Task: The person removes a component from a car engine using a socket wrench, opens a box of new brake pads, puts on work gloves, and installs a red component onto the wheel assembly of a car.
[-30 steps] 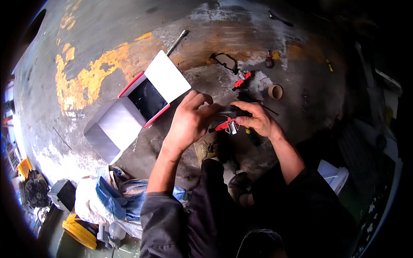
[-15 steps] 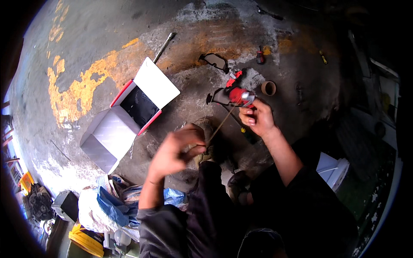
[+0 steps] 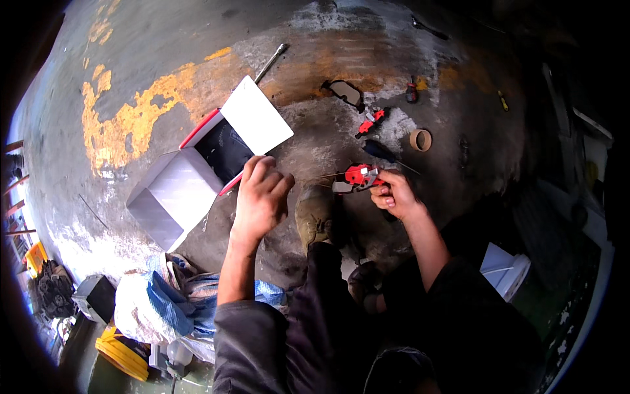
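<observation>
My right hand point(image 3: 398, 195) grips a red-and-silver metal part point(image 3: 359, 174) between thumb and fingers. A grey pad point(image 3: 342, 188) shows beside that part; whether they are joined I cannot tell. From the part's left side runs a thin tan strand point(image 3: 326, 176) toward my left hand point(image 3: 264, 194). Over the box's right edge, the left hand is closed with its fingers curled, and what they hold is hidden. Just beyond the red part lie a dark-handled screwdriver point(image 3: 380, 152) and another red part point(image 3: 371, 123). A brown tape-like ring point(image 3: 420, 140) stands to their right.
An opened white-and-red box point(image 3: 197, 134) with dark contents lies left. Farther off are a grey brake pad point(image 3: 346, 93), a metal bar point(image 3: 270, 64) and a red-handled screwdriver point(image 3: 411, 92). A blue-and-white sack point(image 3: 157, 308) lies near left, a white container point(image 3: 506, 270) near right.
My left hand has moved left and up, away from the red part. The right hand has lowered slightly with that part, uncovering the dark-handled screwdriver on the floor.
</observation>
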The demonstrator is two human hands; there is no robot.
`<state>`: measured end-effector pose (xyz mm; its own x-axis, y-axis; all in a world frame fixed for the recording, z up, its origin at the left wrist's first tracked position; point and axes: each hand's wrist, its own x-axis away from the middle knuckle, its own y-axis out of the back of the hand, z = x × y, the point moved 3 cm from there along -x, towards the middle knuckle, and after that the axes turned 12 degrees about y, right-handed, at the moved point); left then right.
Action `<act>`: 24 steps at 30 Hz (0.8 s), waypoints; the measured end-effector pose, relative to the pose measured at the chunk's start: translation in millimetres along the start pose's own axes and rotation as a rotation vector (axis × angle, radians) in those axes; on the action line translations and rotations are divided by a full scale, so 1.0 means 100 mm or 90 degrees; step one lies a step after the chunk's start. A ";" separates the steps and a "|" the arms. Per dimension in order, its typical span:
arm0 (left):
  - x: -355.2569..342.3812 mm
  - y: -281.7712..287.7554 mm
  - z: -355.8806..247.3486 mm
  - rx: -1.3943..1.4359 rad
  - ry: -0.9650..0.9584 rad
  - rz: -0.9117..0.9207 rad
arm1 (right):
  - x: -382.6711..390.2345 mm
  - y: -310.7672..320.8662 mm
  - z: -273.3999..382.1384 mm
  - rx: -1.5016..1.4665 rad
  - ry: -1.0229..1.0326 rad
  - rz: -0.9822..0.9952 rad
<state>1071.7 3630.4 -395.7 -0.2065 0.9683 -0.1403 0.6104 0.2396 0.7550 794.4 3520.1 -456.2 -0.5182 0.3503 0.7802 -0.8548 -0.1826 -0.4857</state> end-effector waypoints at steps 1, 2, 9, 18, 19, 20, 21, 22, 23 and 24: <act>0.02 0.00 0.05 0.013 0.060 0.076 | -0.01 -0.01 -0.06 -0.071 -0.004 0.043; 0.06 -0.04 0.04 0.125 0.102 0.129 | 0.00 -0.04 -0.08 -0.143 -0.002 0.081; 0.34 -0.34 -0.46 0.613 0.258 0.300 | -0.14 -0.37 -0.23 0.201 0.405 -0.160; 0.35 -0.59 -0.27 0.529 0.508 0.317 | -0.09 -0.41 -0.39 -0.067 0.177 -0.033; 0.35 -0.63 -0.22 0.388 0.485 0.307 | -0.08 -0.44 -0.40 -0.074 0.179 -0.044; 0.30 -0.60 -0.20 0.311 0.432 0.253 | -0.06 -0.43 -0.38 -0.050 0.191 -0.060; 0.24 -0.54 -0.18 0.235 0.378 0.198 | -0.07 -0.42 -0.34 -0.026 0.202 -0.077; 0.18 -0.48 -0.16 0.161 0.322 0.143 | -0.08 -0.38 -0.31 -0.002 0.213 -0.093; 0.12 -0.43 -0.11 0.078 0.285 0.114 | -0.08 -0.33 -0.30 -0.003 0.213 -0.095; 0.04 -0.37 -0.02 -0.006 0.248 0.080 | -0.09 -0.29 -0.28 -0.020 0.190 -0.079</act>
<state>1046.4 3625.1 -422.6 -0.4062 0.8906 0.2044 0.6422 0.1191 0.7572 824.8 3548.1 -459.8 -0.3758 0.6224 0.6866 -0.9070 -0.0950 -0.4103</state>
